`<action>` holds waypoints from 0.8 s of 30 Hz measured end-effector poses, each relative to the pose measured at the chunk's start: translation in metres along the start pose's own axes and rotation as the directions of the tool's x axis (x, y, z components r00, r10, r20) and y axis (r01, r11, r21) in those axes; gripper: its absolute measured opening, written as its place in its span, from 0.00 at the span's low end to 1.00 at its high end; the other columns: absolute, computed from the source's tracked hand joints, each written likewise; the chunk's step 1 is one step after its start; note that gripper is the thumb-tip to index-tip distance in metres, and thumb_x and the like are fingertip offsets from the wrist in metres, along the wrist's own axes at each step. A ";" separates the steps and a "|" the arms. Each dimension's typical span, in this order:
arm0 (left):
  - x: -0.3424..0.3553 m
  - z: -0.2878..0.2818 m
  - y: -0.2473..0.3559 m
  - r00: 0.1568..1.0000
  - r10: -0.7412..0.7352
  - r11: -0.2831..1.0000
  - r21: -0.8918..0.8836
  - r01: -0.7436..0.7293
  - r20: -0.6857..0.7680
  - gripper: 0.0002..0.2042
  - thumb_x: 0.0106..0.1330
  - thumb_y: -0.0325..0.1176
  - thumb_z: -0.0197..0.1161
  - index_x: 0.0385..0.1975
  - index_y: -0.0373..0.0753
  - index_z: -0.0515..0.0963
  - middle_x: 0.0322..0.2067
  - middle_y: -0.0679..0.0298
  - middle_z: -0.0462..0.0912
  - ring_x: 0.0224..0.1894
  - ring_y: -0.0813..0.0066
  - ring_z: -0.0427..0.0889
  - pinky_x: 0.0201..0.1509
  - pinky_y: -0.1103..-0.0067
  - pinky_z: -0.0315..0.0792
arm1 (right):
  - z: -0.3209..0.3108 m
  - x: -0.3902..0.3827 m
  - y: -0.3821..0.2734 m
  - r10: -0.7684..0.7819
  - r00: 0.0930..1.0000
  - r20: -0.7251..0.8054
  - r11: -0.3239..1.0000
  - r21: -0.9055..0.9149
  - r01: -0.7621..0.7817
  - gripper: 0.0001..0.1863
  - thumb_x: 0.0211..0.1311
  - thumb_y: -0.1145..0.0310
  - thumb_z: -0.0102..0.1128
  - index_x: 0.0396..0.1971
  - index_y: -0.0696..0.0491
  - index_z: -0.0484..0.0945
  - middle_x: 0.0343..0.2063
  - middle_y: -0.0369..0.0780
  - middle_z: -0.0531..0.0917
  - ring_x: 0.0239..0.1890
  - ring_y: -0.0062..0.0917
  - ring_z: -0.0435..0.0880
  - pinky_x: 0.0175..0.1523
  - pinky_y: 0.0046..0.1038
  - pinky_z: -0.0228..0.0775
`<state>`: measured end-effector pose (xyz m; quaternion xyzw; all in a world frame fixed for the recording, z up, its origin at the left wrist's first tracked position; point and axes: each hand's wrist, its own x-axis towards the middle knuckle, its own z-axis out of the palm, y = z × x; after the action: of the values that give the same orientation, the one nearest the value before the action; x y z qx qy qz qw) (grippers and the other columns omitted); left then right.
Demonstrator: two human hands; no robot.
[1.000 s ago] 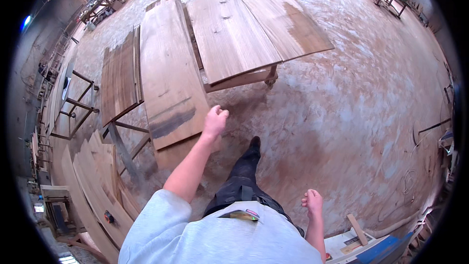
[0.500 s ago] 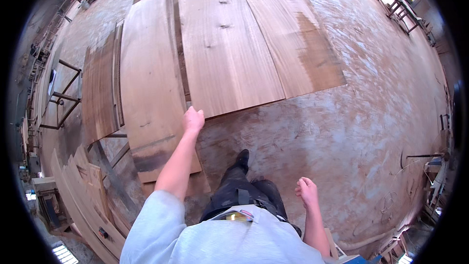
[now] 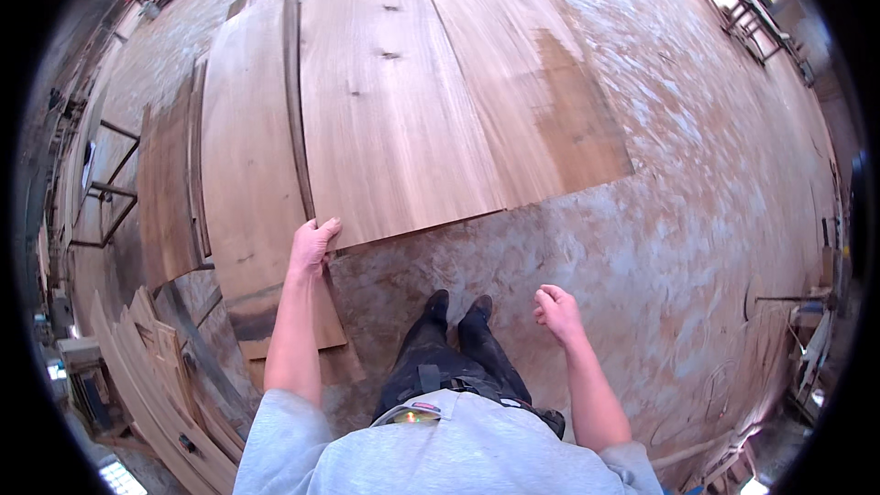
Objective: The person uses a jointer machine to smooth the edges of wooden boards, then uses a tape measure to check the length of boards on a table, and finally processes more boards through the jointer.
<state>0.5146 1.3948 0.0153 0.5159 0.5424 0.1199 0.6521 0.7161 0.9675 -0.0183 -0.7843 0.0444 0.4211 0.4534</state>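
My left hand is closed on the near left corner of a wide wooden board, thumb on top and fingers curled under the edge. Against that board's right side lies another wide board with a darker brown, ragged-edged patch. Just left of my left hand runs a long narrower board with a dark stain near its close end. A thin dark gap separates it from the wide board. My right hand hangs over the floor, fingers curled in, with nothing visible in it.
Darker boards lie farther left, beside a metal frame. Long planks lean at the lower left. A dusty, blotched concrete floor spreads to the right. My boots stand just short of the boards. A metal stand is at the far right.
The gap between the wide board and the long board has narrowed. My left hand has shifted onto the wide board's corner. My right hand has come forward, and both feet now show side by side.
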 end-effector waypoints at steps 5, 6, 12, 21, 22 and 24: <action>-0.066 0.039 0.076 0.973 0.230 0.973 -0.002 -0.230 0.018 0.07 0.61 0.32 0.62 0.32 0.35 0.78 0.23 0.71 0.76 0.22 0.86 0.70 0.22 0.83 0.64 | 0.002 0.021 -0.048 -0.107 0.994 -0.036 0.990 0.087 0.110 0.20 0.68 0.66 0.54 0.55 0.60 0.72 0.37 0.39 0.80 0.29 0.17 0.78 0.27 0.18 0.72; -0.081 0.050 0.092 0.971 0.234 0.971 0.038 -0.235 0.043 0.07 0.60 0.31 0.61 0.32 0.33 0.78 0.23 0.70 0.76 0.23 0.85 0.70 0.24 0.81 0.67 | 0.005 0.026 -0.060 -0.148 0.988 -0.040 0.982 0.113 0.152 0.21 0.68 0.66 0.54 0.56 0.61 0.72 0.38 0.39 0.80 0.30 0.17 0.78 0.27 0.18 0.72; -0.133 0.099 0.126 0.856 0.504 0.819 0.253 -0.515 0.113 0.12 0.57 0.32 0.58 0.36 0.29 0.75 0.25 0.53 0.83 0.29 0.67 0.83 0.34 0.71 0.75 | 0.038 0.074 -0.102 -0.380 0.925 0.005 0.924 0.044 0.380 0.23 0.69 0.56 0.54 0.56 0.56 0.72 0.37 0.32 0.79 0.37 0.16 0.75 0.40 0.23 0.71; -0.172 0.132 0.144 0.754 0.622 0.664 0.366 -0.652 0.214 0.28 0.55 0.32 0.59 0.52 0.17 0.66 0.23 0.45 0.80 0.27 0.52 0.83 0.34 0.65 0.76 | 0.063 0.083 -0.112 -0.172 0.972 0.162 0.979 0.138 0.150 0.19 0.70 0.47 0.50 0.39 0.49 0.77 0.34 0.31 0.78 0.38 0.18 0.73 0.41 0.25 0.68; -0.167 0.135 0.139 0.728 0.657 0.636 0.375 -0.675 0.196 0.27 0.55 0.32 0.59 0.53 0.20 0.67 0.23 0.47 0.79 0.26 0.56 0.82 0.33 0.67 0.75 | 0.063 0.085 -0.113 -0.159 0.973 0.166 0.984 0.101 0.144 0.19 0.70 0.48 0.50 0.39 0.48 0.77 0.35 0.32 0.78 0.38 0.18 0.74 0.42 0.25 0.68; -0.170 0.143 0.143 0.720 0.664 0.626 0.378 -0.682 0.200 0.27 0.55 0.31 0.60 0.54 0.22 0.67 0.23 0.48 0.79 0.25 0.58 0.82 0.32 0.68 0.74 | 0.063 0.092 -0.107 -0.149 0.974 0.168 0.986 0.106 0.133 0.18 0.70 0.48 0.50 0.35 0.48 0.76 0.31 0.31 0.75 0.33 0.17 0.70 0.37 0.24 0.64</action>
<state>0.6260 1.2585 0.2121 0.8124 0.3090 0.2225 0.4416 0.7838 1.1059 -0.0256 -0.7232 -0.0317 0.4527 0.5206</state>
